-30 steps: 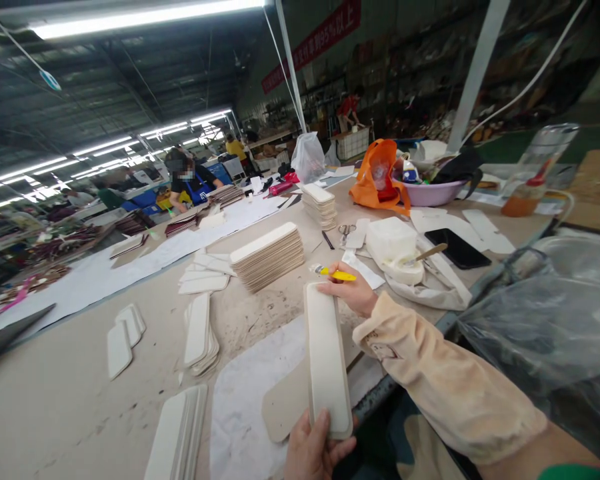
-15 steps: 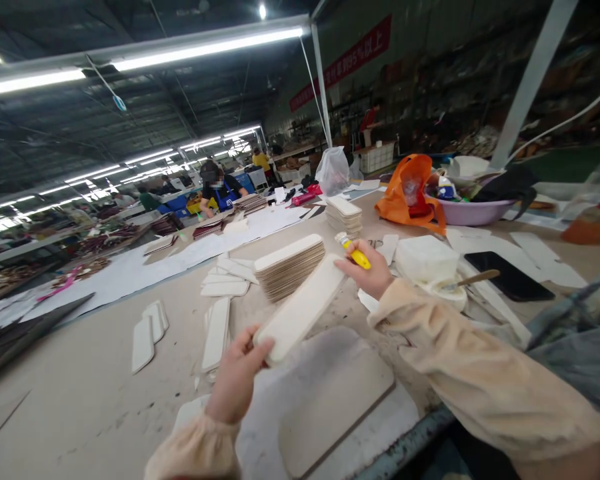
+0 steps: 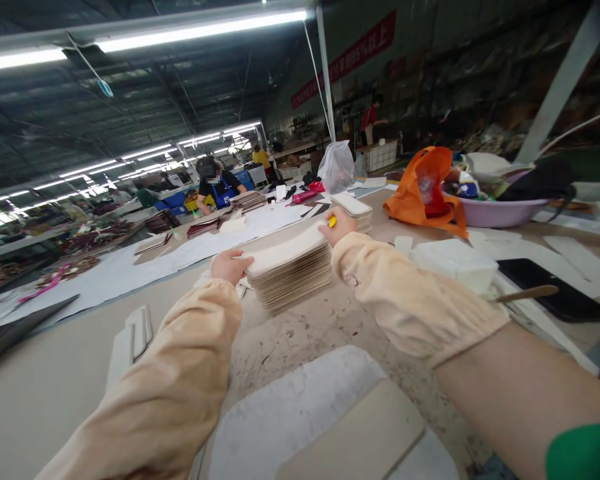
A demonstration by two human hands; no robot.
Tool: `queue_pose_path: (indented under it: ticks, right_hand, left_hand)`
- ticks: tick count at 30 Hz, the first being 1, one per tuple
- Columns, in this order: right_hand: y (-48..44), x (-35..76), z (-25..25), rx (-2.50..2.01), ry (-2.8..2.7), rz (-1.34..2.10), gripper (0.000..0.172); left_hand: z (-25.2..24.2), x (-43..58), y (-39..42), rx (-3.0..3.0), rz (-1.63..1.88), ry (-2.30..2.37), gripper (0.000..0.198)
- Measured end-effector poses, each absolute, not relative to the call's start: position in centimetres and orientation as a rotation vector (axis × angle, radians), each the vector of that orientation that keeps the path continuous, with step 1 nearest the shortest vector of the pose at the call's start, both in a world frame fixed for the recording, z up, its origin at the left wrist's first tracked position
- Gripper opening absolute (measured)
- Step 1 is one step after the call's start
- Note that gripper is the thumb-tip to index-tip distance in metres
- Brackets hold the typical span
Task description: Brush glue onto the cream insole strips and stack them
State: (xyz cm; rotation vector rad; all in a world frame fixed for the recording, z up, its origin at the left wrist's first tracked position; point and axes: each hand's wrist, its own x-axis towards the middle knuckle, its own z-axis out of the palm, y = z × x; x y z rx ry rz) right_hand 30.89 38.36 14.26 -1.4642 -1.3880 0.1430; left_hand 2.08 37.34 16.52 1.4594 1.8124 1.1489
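My left hand (image 3: pixel 231 267) grips the near left end of a long white rounded piece (image 3: pixel 287 249), which lies at the top of a tall stack of like pieces (image 3: pixel 294 280). At its far right end my right hand (image 3: pixel 339 227) pinches the same piece, with a yellow-handled tool (image 3: pixel 333 221) also held in its fingers. Most of the tool is hidden by the hand. A grey-beige board (image 3: pixel 355 433) rests on a white sheet (image 3: pixel 290 393) at the front.
A second stack (image 3: pixel 354 203) stands behind my right hand. To the right are a white block-like container (image 3: pixel 455 260), a stick (image 3: pixel 527 294), a black phone (image 3: pixel 555 290), an orange bag (image 3: pixel 420 190) and a purple basin (image 3: pixel 500 212). A person (image 3: pixel 217 187) works beyond the table.
Both hands have moved forward with the white piece, from above the board onto the stack. The view has shifted a little, and the yellow tool is now mostly covered by my right hand.
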Motion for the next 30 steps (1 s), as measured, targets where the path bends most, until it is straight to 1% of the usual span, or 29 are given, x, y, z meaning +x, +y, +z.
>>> queue_pose_path:
  ticks: [4, 9, 12, 15, 17, 19, 23, 25, 27, 30]
  right_hand:
    - [40.0, 30.6, 13.0, -1.517, -1.408, 0.114, 0.019]
    - [40.9, 30.3, 12.1, -1.621, -1.413, 0.120, 0.024]
    - [39.7, 31.0, 12.0, -1.634, -1.448, 0.084, 0.028]
    - [36.0, 32.0, 12.1, -1.567, -1.520, -0.026, 0.034]
    - [32.1, 32.6, 12.2, -1.447, -1.595, -0.071, 0.037]
    - [27.2, 33.1, 12.0, -1.349, -1.654, -0.024, 0.037]
    - [16.4, 34.3, 10.1, -1.280, -1.546, 0.153, 0.027]
    - [11.8, 34.6, 8.7, -1.300, -1.485, 0.354, 0.022]
    - [8.3, 34.4, 7.4, -1.284, -1.400, 0.476, 0.020]
    - [4.8, 32.9, 6.5, -1.244, -1.298, 0.641, 0.020]
  left_hand:
    - [15.5, 2.0, 38.7, 1.530, 1.075, 1.941, 0.045]
    - [15.2, 2.0, 38.5, 1.669, 0.952, 2.078, 0.038]
    - [15.6, 1.9, 37.3, 1.770, 0.931, 2.142, 0.043]
    - [15.5, 1.6, 34.6, 1.876, 0.981, 2.179, 0.049]
    - [14.7, 1.2, 31.3, 1.966, 1.041, 2.068, 0.048]
    - [13.2, 0.6, 26.5, 2.024, 1.087, 1.916, 0.044]
    - [8.4, -0.5, 13.6, 2.133, 1.053, 1.724, 0.041]
    - [5.5, -0.7, 7.6, 2.167, 0.981, 1.619, 0.048]
    - [3.1, -0.8, 3.3, 2.191, 0.875, 1.574, 0.057]
    - [1.0, -0.7, 0.3, 2.246, 0.768, 1.542, 0.072]
